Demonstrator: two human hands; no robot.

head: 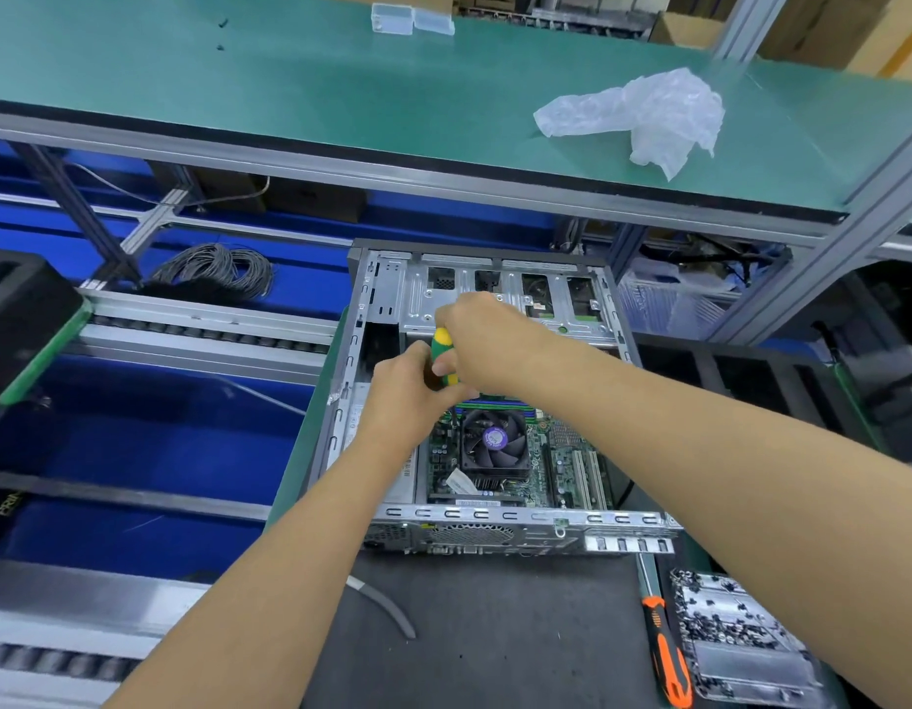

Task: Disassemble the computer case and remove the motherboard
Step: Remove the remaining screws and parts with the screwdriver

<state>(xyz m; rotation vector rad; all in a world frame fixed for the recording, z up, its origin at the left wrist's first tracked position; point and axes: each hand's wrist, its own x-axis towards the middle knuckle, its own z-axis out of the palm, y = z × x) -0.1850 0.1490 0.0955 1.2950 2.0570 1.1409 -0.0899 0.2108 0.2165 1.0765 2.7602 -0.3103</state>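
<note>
An open metal computer case (pixel 392 514) lies on the dark mat in front of me. Its green motherboard (pixel 566 468) sits inside, with a black CPU fan (pixel 494 442) on top. My right hand (pixel 487 340) grips the handle of a green and yellow screwdriver (pixel 442 345) held upright above the board's far left part. My left hand (pixel 407 388) is curled round the lower part of that screwdriver, just under the right hand. The tip is hidden behind my left hand.
An orange and black screwdriver (pixel 666 652) lies on the mat at the right, beside a clear tray of several screws (pixel 735 631). A grey cable (pixel 387 603) lies near the case front. A crumpled plastic bag (pixel 648 115) rests on the green shelf above.
</note>
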